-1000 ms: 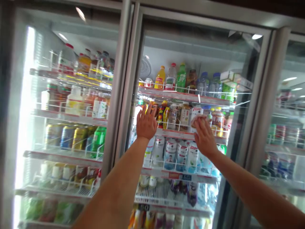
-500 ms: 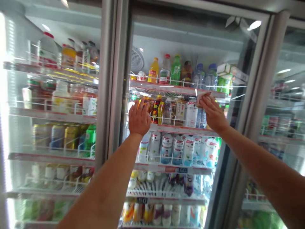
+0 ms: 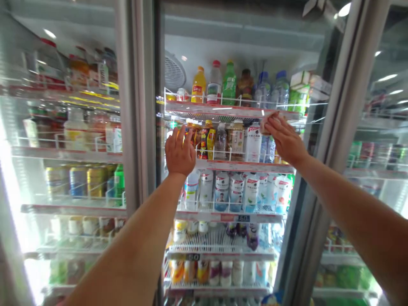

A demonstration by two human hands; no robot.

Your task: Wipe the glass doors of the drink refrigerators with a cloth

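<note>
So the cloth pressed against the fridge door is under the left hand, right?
No. The head view shows the cloth under the right hand, pressed against the fridge door. The left hand lies flat on that door, holding nothing.

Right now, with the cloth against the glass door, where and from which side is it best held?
Hold the white cloth across its middle, coming straight from the front. It lies flat against the upright glass door, so nothing can reach behind it to pinch. The fingers of the right hand, laid over it and pressing it onto the glass, probably hold it best.
</note>
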